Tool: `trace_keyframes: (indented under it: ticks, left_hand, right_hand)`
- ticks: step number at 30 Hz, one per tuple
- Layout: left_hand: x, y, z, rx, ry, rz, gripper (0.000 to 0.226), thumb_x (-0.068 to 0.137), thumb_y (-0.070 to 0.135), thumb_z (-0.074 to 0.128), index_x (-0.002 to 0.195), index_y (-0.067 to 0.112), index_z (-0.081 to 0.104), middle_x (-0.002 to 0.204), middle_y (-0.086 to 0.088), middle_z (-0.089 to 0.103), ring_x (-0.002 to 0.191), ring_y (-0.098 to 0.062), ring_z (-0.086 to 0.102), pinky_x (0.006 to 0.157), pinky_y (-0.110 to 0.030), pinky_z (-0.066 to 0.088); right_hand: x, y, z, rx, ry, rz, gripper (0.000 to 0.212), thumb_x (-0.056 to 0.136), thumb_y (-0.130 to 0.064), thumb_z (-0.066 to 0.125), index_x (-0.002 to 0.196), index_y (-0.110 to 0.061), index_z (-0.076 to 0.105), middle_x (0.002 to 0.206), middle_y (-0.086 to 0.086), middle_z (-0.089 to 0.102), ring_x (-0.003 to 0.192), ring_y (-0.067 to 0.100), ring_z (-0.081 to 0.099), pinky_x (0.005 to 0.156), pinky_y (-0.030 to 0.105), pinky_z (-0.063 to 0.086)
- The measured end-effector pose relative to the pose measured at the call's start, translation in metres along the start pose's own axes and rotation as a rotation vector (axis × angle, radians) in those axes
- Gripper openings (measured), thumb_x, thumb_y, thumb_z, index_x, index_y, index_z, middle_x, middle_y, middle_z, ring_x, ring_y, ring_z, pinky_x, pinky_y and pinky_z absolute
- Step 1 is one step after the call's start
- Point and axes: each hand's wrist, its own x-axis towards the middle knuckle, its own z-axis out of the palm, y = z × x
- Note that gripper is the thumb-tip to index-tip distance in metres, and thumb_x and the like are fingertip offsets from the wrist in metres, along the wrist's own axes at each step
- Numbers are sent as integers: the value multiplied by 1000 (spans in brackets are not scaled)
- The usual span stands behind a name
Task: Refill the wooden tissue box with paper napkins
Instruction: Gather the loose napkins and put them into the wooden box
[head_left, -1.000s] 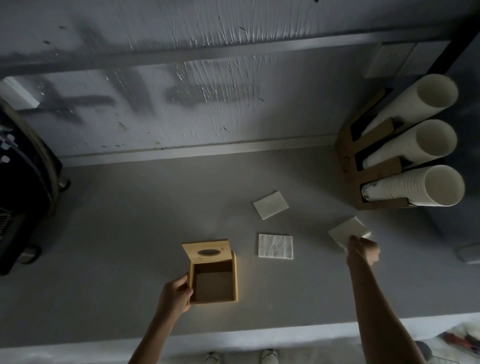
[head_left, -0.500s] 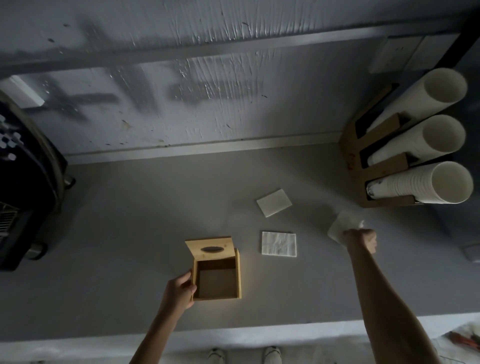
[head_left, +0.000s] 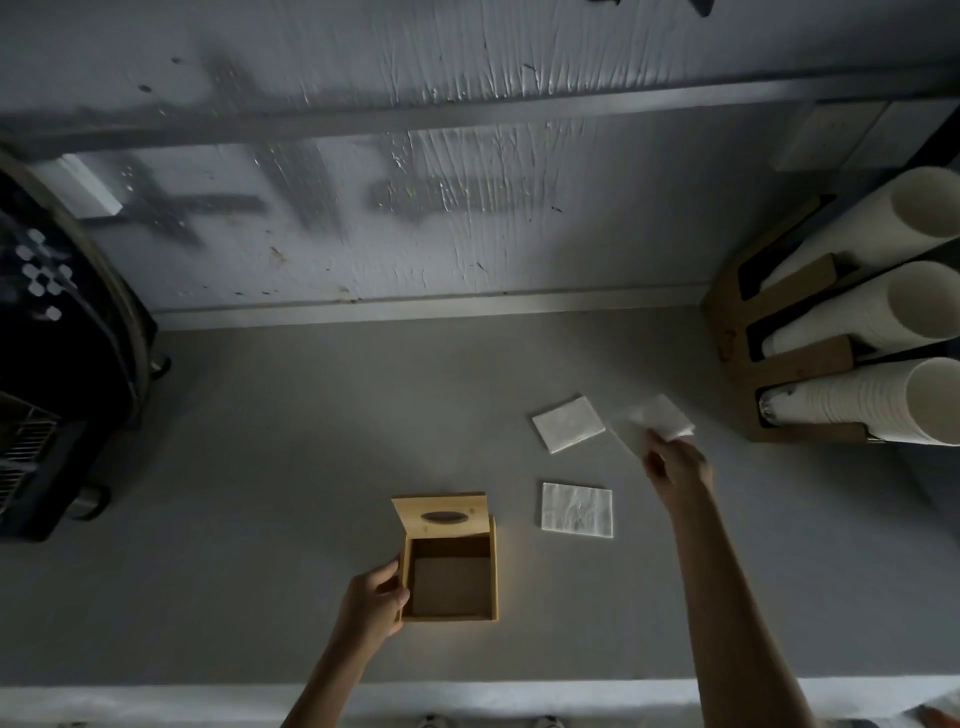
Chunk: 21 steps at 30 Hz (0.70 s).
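Note:
The wooden tissue box (head_left: 450, 582) stands open on the grey counter, its slotted lid (head_left: 441, 514) tipped back, and its inside looks bare. My left hand (head_left: 371, 603) grips the box's left wall. My right hand (head_left: 675, 465) holds a white paper napkin (head_left: 654, 418) lifted off the counter, blurred by motion, to the right of the box. Two more napkins lie flat: one (head_left: 569, 423) just left of the held one, another (head_left: 576, 510) right beside the box.
A wooden cup dispenser (head_left: 779, 374) with three stacks of white paper cups (head_left: 872, 405) stands at the right. A dark machine (head_left: 57, 364) fills the left edge. The counter's front edge (head_left: 467, 696) runs along the bottom, and the wall is behind.
My right hand has lifted the napkin off the counter and carried it left, toward the other napkins. My left hand stays on the box.

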Motion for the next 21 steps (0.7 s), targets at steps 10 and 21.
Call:
trace_keyframes:
  ticks: [10, 21]
  left_hand:
    - [2, -1, -2, 35, -37, 25, 53, 90, -3, 55, 140, 12, 42, 88, 3, 56, 89, -19, 58, 74, -31, 54]
    - [5, -7, -8, -24, -85, 42, 54, 89, 0, 56, 139, 13, 43, 93, -3, 64, 90, -21, 62, 80, -35, 56]
  right_hand:
    - [49, 74, 90, -372, 197, 100, 34, 75, -26, 71, 97, 0, 71, 100, 17, 72, 92, 31, 68, 76, 33, 51]
    - [29, 71, 128, -475, 594, -47, 26, 98, -17, 38, 114, 2, 48, 112, 29, 61, 105, 45, 60, 88, 47, 47]
